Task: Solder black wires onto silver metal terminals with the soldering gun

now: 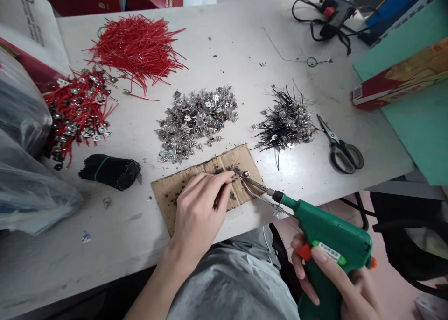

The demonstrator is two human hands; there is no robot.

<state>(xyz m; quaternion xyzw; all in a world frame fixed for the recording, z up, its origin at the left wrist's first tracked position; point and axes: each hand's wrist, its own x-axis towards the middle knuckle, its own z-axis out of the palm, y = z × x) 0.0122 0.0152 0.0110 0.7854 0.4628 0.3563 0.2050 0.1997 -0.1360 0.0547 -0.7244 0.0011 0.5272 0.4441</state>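
Observation:
My left hand (199, 212) rests on a scorched piece of cardboard (175, 189) at the table's front edge, its fingers pinched on a thin black wire (229, 173) with a small metal terminal (246, 174) at its end. My right hand (336, 282) grips a green soldering gun (329, 238) below the table edge, a finger near its orange trigger. The gun's metal tip (247, 179) touches the terminal on the cardboard.
A pile of silver terminals (196, 119) lies behind the cardboard, black wires with terminals (285, 124) to its right, then scissors (341, 149). Red wires (136, 46), red wires with terminals (77, 112) and a black wire bundle (110, 170) sit left. Boxes line the right.

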